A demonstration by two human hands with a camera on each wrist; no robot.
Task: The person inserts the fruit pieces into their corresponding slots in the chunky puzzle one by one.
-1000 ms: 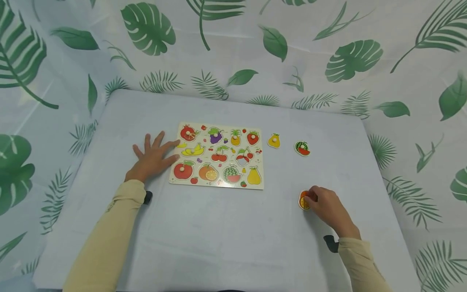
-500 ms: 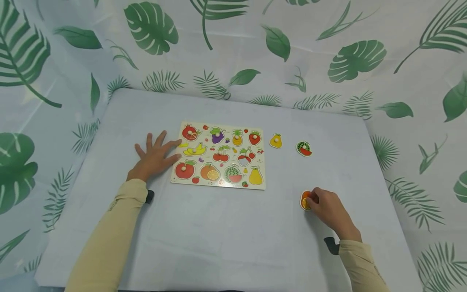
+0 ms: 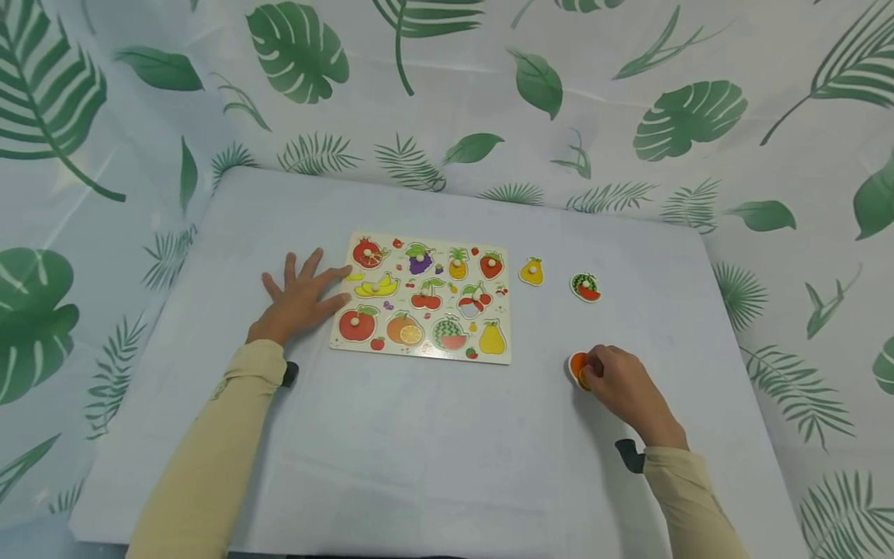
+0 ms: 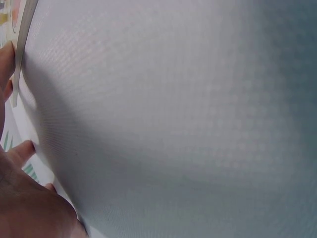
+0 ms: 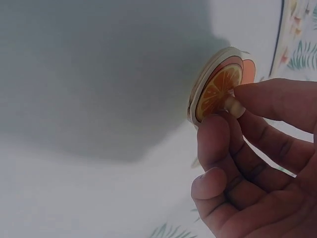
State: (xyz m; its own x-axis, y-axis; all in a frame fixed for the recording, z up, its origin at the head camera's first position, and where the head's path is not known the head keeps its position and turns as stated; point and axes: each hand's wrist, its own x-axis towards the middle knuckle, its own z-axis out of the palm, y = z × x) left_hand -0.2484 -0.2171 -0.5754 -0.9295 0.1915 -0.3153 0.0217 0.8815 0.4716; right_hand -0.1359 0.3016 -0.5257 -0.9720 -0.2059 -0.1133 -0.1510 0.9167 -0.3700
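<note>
A fruit puzzle board (image 3: 447, 310) lies on the white table, with knobbed fruit pieces set in it. The orange, watermelon and pear pictures in its front row show no knob. My left hand (image 3: 296, 304) has its fingers spread, with thumb and index finger at the board's left edge; in the left wrist view, its fingers (image 4: 6, 64) reach that edge. To the right of the board, my right hand (image 3: 625, 388) pinches the wooden knob (image 5: 234, 106) of an orange puzzle piece (image 5: 220, 89). The piece is tilted and appears raised off the table.
A pear piece (image 3: 531, 271) and a watermelon piece (image 3: 585, 287) lie on the table (image 3: 419, 450) right of the board. A leaf-print cloth (image 3: 475, 93) stands behind and along both sides of the table.
My right hand has moved slightly away from the table's front edge with the orange puzzle piece, which has tilted. My left hand stays at the board. The head view has shifted a little.
</note>
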